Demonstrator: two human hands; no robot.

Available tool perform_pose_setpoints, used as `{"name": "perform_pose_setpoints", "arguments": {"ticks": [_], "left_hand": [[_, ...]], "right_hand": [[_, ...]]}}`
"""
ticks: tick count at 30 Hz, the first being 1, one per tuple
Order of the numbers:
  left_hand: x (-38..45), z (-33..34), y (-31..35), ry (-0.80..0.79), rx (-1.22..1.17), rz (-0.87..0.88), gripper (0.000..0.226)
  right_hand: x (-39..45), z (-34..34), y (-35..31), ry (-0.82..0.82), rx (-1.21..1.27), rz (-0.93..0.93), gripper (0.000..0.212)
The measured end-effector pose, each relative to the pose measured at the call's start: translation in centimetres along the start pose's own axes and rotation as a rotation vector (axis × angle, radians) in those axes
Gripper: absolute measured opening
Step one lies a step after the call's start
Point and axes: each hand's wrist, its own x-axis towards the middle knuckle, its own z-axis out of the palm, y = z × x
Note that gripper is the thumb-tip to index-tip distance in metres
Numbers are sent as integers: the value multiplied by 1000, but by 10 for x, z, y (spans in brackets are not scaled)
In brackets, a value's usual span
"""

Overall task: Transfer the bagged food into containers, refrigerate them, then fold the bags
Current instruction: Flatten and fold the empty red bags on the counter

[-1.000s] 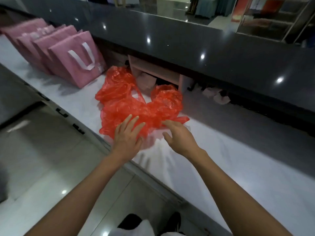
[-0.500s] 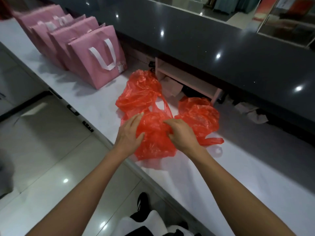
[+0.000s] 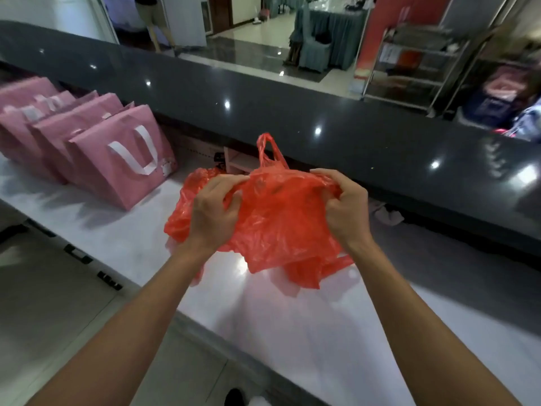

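Red plastic bag point(image 3: 281, 218) held up above the white counter point(image 3: 292, 332), stretched crosswise between left hand point(image 3: 215, 212) and right hand point(image 3: 347, 208), each gripping a bunched upper edge, handle loop poking upward, equally near both, ready for folding.

Row of pink bags point(image 3: 117, 159) with white handles standing on white table point(image 3: 292, 323) at left, dark raised counter point(image 3: 351, 136) behind, small pink shelf point(image 3: 237, 159) beneath it, metal rack point(image 3: 409, 65) and draped furniture point(image 3: 325, 33) far beyond
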Motion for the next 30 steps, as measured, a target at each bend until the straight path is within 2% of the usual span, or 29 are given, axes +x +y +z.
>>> {"name": "perform_pose_setpoints", "arguments": {"ticks": [5, 8, 15, 18, 20, 23, 25, 27, 30], "left_hand": [[16, 42, 63, -59, -102, 195, 24], [6, 83, 107, -126, -177, 262, 26], [-58, 184, 188, -453, -234, 421, 41], [-95, 223, 204, -595, -174, 474, 47], [-118, 248, 208, -662, -96, 506, 51], [-142, 276, 207, -743, 27, 543, 64], [-153, 282, 209, -750, 86, 536, 72], [-161, 278, 214, -690, 141, 528, 68], [-174, 270, 220, -586, 133, 508, 62]], "right_hand": [[-15, -92, 15, 114, -45, -18, 40], [-49, -150, 41, 193, -118, 38, 41], [-167, -253, 125, 252, -254, 299, 51], [-207, -275, 155, 182, -343, 419, 47], [-227, -282, 172, 53, -431, 480, 62], [-246, -285, 186, -155, -586, 391, 79], [-254, -278, 189, -207, -666, 332, 71], [-258, -270, 195, -205, -726, 320, 58], [-264, -260, 215, -264, -763, 437, 47]]}}
